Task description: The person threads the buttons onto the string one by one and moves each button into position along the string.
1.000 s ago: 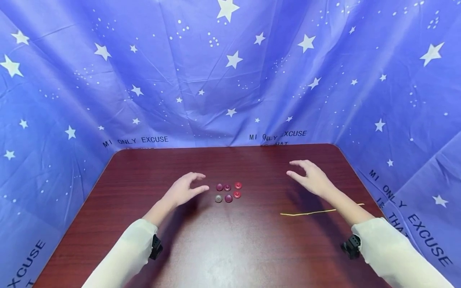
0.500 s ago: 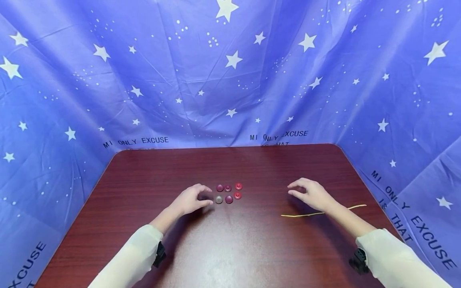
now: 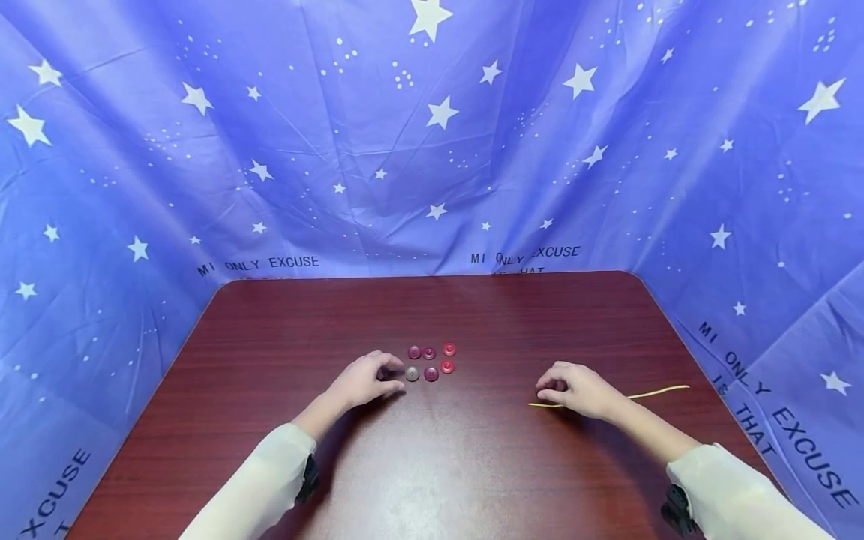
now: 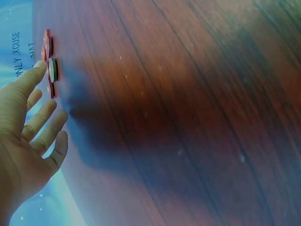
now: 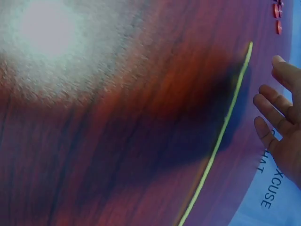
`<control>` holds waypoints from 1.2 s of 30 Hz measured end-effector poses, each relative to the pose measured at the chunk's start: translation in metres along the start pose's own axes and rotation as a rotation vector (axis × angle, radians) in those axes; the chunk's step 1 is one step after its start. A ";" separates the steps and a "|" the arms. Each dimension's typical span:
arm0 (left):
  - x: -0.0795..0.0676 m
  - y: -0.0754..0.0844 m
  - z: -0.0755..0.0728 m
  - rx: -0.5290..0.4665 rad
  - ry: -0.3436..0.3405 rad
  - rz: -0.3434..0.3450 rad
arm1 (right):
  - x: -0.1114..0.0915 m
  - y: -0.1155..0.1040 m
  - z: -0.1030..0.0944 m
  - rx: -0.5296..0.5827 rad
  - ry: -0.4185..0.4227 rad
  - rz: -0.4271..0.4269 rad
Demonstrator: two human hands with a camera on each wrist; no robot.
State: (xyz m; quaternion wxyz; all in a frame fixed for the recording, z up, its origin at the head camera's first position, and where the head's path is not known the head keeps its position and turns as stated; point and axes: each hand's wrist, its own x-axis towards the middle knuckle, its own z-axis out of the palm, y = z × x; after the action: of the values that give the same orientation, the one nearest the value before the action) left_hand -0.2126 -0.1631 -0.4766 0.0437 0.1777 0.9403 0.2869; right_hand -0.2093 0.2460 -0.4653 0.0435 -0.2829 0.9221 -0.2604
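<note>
Several round buttons lie grouped mid-table in the head view: a grey button (image 3: pixel 412 373), purple ones such as the purple button (image 3: pixel 431 373), and a red button (image 3: pixel 448 367) with another behind it. My left hand (image 3: pixel 365 380) is just left of the grey button, fingers loosely bent, holding nothing. In the left wrist view the thumb overlaps the grey button (image 4: pixel 53 69). A thin yellow cord (image 3: pixel 658 391) lies on the table to the right. Over its left end hovers my right hand (image 3: pixel 579 389), fingers loosely curved. The right wrist view shows the cord (image 5: pixel 219 136) apart from the fingers.
The dark red-brown wooden table (image 3: pixel 432 465) carries the buttons and the cord. A blue curtain (image 3: pixel 378 135) with white stars stands around its back and sides. Black wrist cameras sit under both pale sleeves.
Both hands have come down and nearer the table. My left hand has moved right, close to the grey button, while the right hand has lowered over the cord's left end.
</note>
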 end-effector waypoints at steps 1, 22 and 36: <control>0.001 0.000 0.001 -0.002 0.002 -0.003 | -0.001 0.000 0.001 0.004 -0.007 -0.004; 0.008 0.005 0.020 0.042 0.071 0.001 | -0.004 -0.001 0.020 -0.015 0.022 -0.047; 0.012 0.009 0.023 0.096 0.062 -0.076 | -0.002 -0.004 0.023 -0.041 0.022 -0.036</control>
State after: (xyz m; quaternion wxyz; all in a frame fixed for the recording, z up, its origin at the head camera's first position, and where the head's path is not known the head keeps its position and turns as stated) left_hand -0.2165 -0.1403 -0.4907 0.0168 0.1349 0.9599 0.2452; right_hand -0.2007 0.2336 -0.4837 0.0230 -0.2973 0.9224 -0.2454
